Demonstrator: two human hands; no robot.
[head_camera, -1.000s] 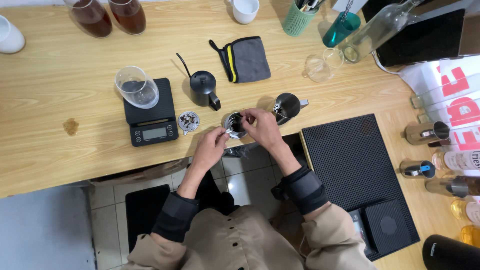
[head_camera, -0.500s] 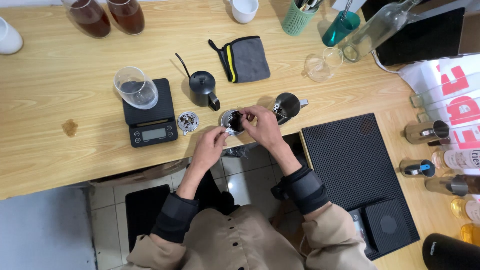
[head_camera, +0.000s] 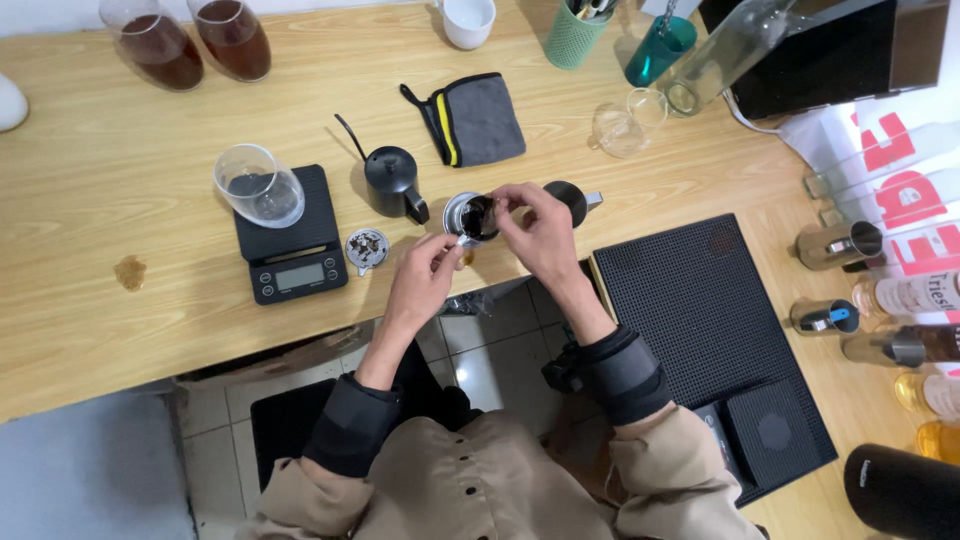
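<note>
Both my hands work over the near edge of a wooden counter (head_camera: 120, 320). Between them is a small round metal cup (head_camera: 458, 212) with something dark inside. My left hand (head_camera: 422, 278) pinches the cup's near rim with its fingertips. From the right, my right hand (head_camera: 538, 232) curls its fingers over the cup's dark top. A small round metal lid (head_camera: 366, 248) with dark bits on it lies just left of my left hand.
A black scale (head_camera: 295, 262) carries a clear glass cup (head_camera: 258, 187). Behind the hands stand a small black kettle (head_camera: 392, 180), a grey cloth (head_camera: 478, 118) and a black jug (head_camera: 574, 196). A black mat (head_camera: 700, 320) lies to the right, with bottles beyond it. Two carafes (head_camera: 195, 42) stand far left.
Both hands and the metal cup have shifted a little away from me, further over the counter. Nothing else has moved.
</note>
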